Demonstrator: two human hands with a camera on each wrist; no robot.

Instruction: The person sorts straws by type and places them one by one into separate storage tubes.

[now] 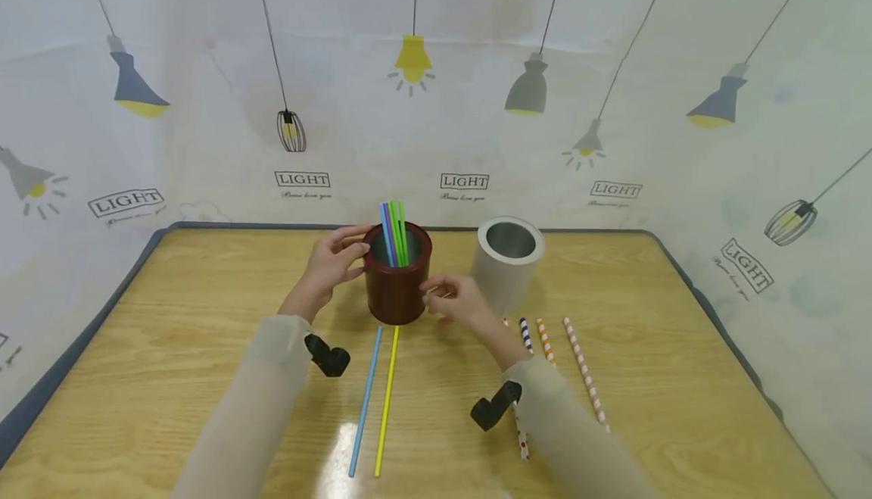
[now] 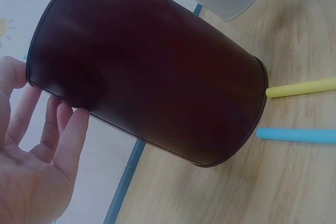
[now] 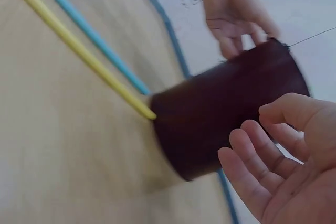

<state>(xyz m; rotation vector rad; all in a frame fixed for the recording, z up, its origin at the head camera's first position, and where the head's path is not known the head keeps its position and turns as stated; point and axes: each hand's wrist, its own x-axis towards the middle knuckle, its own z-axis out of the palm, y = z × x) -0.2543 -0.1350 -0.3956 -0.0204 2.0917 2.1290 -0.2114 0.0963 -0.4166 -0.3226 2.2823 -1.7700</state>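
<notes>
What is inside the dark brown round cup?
The dark brown round cup holds upright plastic straws, blue, purple and green, their tops above the rim. Their lower ends and the cup's bottom are hidden.

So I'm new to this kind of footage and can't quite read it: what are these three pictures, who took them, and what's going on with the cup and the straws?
No machine here: a person works with bare hands and wears three cameras. The wide picture comes from the head, looking down at a wooden table. The other two come from the wrists, so each shows one hand up close.

The left hand touches a dark brown cup near its rim with fairly straight fingers. The right hand is beside the cup, fingers loosely curled, holding nothing.

The cup holds upright blue, purple and green straws. In front of it lie a blue straw and a yellow straw. To the right stands a silver cup, with patterned straws near it.
</notes>
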